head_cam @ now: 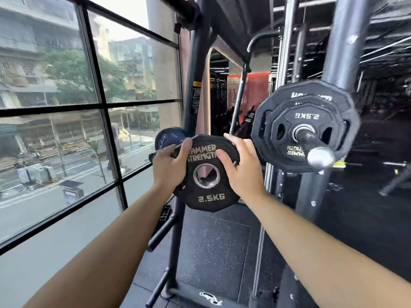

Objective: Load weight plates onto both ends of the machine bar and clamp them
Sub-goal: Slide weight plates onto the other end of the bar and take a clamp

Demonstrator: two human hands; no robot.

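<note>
I hold a black 2.5KG plate [206, 196] marked "Hammer Strength" upright in front of me. My left hand [170, 167] grips its left rim and my right hand [241, 172] grips its right rim, thumbs on the face. To the right, the machine bar's sleeve [311, 144] points toward me with a silver end cap. On that sleeve sit a small 2.5KG plate [305, 117] and a larger black plate [347, 107] behind it. The held plate hangs left of and slightly below the sleeve's end, apart from it.
A blue plate [170, 137] rests on a storage peg of the black rack upright [195, 85] behind my left hand. Empty storage pegs [160, 232] stick out lower on the rack. A large window [89, 107] fills the left. Black rubber flooring [213, 252] lies below.
</note>
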